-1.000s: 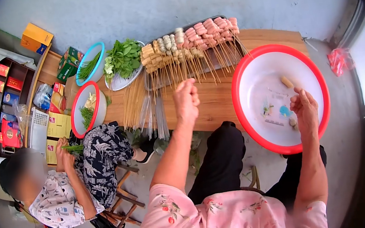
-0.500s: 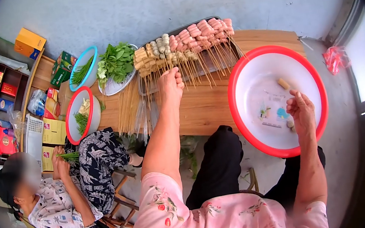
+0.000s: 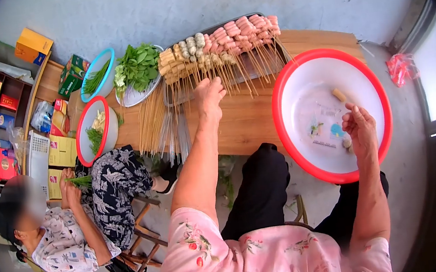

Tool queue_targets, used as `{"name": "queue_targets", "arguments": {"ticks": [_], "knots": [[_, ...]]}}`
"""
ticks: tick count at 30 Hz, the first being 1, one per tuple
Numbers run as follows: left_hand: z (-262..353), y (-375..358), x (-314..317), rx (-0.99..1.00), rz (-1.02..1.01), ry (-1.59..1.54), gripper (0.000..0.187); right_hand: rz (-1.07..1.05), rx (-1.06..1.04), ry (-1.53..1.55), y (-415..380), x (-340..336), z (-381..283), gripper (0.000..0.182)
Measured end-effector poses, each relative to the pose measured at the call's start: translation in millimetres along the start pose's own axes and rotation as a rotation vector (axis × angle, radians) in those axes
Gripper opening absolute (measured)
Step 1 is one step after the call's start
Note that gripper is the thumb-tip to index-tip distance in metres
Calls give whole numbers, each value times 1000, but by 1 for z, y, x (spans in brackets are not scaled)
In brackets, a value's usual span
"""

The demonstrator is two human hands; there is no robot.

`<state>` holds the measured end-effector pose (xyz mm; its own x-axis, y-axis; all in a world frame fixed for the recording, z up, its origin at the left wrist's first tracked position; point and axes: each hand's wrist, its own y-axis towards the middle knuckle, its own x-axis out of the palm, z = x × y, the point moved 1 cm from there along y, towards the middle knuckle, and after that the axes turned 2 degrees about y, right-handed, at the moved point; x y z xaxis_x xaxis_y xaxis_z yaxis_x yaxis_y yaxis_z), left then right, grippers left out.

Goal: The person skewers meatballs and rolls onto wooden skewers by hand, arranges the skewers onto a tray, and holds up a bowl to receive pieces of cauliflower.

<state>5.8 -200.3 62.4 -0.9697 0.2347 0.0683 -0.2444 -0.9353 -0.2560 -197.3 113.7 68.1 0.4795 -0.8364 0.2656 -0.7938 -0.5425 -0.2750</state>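
My left hand (image 3: pixel 210 99) is just in front of the metal tray (image 3: pixel 216 28), its fingers loosened and slightly apart beneath the skewer ends. Nothing is visible in it. Rows of skewers in the tray carry pink sausage-like pieces (image 3: pixel 242 32), grey speckled rolls (image 3: pixel 192 46) and tan rolls (image 3: pixel 169 67), sticks toward me. Over the red-rimmed white basin (image 3: pixel 277 111), my right hand (image 3: pixel 361 129) is closed with curled fingers; what they hold, if anything, is hidden. One tan piece (image 3: pixel 338 95) and a small pale piece (image 3: pixel 347 142) lie in the basin.
Bare wooden sticks (image 3: pixel 151 123) and metal skewers (image 3: pixel 176 136) lie left of the tray. Beyond are a plate of leafy greens (image 3: pixel 137 69), a blue-rimmed basin (image 3: pixel 103 56) and a smaller red-rimmed basin (image 3: pixel 81 129). A seated person (image 3: pixel 72 238) holds green stalks at left.
My left hand has loosened from a fist at the skewer ends and drawn slightly back from them. My right hand stays over the basin, nearly unmoved.
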Motion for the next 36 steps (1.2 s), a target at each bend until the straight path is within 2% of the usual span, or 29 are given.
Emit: {"name": "queue_targets", "arguments": {"ticks": [1,2,4,6,8,9,11,12,13,16,17,18,20,21,24,28,30,32,34,35,36], "knots": [[0,-8,-2,-8,-26,34,54,0,1,6,1,-1,0,28],[-3,-15,-7,-20,-10,35,54,-1,7,8,1,-2,1,28],[-12,-34,-21,118,-160,86,61,-40,-22,12,3,-7,5,28],[-22,-66,-28,229,-53,2,48,-77,-23,41,5,-12,8,28],[-34,-87,-45,179,-28,60,35,-91,-32,37,7,-17,9,29],[-40,-97,-57,167,-10,64,35,-99,-24,37,6,-18,9,29],[-53,-115,-80,-8,6,98,23,-117,-14,32,6,-21,7,30],[-62,-118,-93,-13,17,99,23,-125,-5,29,5,-21,6,30],[-77,-118,-110,-3,141,82,19,-102,-2,24,5,-21,6,30],[-128,-102,-172,91,443,94,12,-89,17,9,7,-27,8,30],[-132,-100,-183,50,552,108,17,-84,25,15,8,-28,9,28],[-135,-98,-192,47,558,108,17,-78,32,22,8,-28,10,27],[-144,-95,-205,-166,636,44,16,-89,30,17,8,-28,12,27],[-147,-92,-208,-193,681,2,14,-96,37,23,8,-28,12,27],[-160,-81,-221,-116,807,-73,11,-103,50,28,8,-28,13,27],[-169,-59,-249,-90,898,-116,7,-78,60,30,9,-30,15,27],[-174,-44,-270,24,893,-60,3,-96,68,44,12,-35,18,27],[-172,-28,-292,11,871,-39,7,-97,60,29,12,-37,19,27],[-181,-5,-321,-4,843,172,15,-81,58,34,12,-38,20,27],[-175,-3,-323,-42,820,205,24,-79,64,20,13,-40,21,27],[-171,-3,-323,-42,820,202,24,-76,68,7,14,-41,22,27]]}}
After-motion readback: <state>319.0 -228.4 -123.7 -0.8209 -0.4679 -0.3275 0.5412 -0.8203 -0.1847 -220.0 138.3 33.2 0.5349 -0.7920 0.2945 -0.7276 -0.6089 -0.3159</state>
